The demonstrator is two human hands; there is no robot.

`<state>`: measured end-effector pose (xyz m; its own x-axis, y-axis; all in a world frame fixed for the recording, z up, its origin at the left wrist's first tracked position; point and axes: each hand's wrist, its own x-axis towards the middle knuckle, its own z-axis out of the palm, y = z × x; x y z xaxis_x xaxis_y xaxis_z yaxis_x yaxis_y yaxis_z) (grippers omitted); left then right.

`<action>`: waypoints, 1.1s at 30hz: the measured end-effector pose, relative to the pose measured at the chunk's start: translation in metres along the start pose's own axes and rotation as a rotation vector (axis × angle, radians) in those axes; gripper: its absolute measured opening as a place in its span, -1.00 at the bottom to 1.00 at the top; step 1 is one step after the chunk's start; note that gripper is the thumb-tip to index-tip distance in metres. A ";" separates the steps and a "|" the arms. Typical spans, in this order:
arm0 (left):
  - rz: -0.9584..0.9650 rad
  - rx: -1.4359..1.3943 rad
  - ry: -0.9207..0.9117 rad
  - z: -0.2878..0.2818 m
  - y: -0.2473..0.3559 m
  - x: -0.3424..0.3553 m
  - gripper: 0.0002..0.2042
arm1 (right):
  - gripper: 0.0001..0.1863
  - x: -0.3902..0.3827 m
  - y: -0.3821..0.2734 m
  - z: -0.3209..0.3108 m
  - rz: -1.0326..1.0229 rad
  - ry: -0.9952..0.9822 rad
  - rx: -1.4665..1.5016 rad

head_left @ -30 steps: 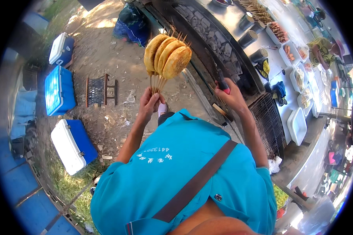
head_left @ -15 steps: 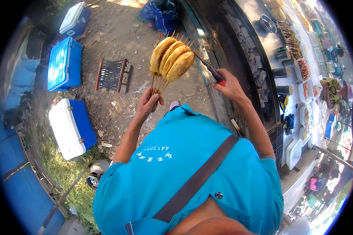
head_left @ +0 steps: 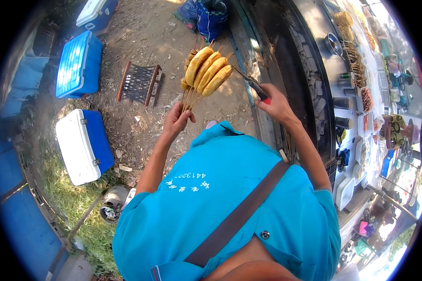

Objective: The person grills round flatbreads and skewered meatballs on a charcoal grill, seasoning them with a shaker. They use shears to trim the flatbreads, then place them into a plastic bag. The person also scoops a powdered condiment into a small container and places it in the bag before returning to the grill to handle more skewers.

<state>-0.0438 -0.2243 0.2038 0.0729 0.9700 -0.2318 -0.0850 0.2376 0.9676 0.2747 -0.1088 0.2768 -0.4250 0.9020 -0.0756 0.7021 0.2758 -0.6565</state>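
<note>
Firmly, my left grip [head_left: 176, 120] pinches the skewers [head_left: 189, 98] near their near ends, best done snugly so the cakes [head_left: 208, 72], just left of the tool [head_left: 254, 86] clasped in my right grip [head_left: 276, 104], hardly twist.

Dark tool [head_left: 255, 86] now nearer skewered breads [head_left: 209, 71]

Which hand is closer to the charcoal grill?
Right. Your right hand, holding the black-and-red tool, is by the grill's left edge; your left hand, gripping the skewers, is farther left.
</note>
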 end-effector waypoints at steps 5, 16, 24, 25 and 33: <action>0.044 0.122 -0.005 -0.007 -0.008 0.002 -0.79 | -0.53 0.000 -0.008 0.000 0.066 -0.018 -0.104; 0.000 0.098 -0.042 -0.002 -0.011 0.005 -0.80 | -0.56 0.003 0.004 0.007 0.066 0.015 -0.044; 0.014 0.102 -0.079 -0.005 -0.021 0.001 -0.77 | -0.54 -0.007 0.007 0.009 0.196 0.027 -0.112; 0.010 0.090 -0.078 -0.005 -0.021 0.001 -0.77 | -0.53 -0.008 0.011 0.008 0.208 -0.004 -0.074; 0.059 0.085 -0.095 -0.009 -0.033 0.003 -0.74 | -0.44 -0.004 0.006 0.013 0.208 -0.148 0.056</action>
<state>-0.0496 -0.2292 0.1701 0.1648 0.9720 -0.1673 -0.0074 0.1708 0.9853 0.2733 -0.1153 0.2637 -0.3567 0.8776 -0.3201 0.7522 0.0666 -0.6556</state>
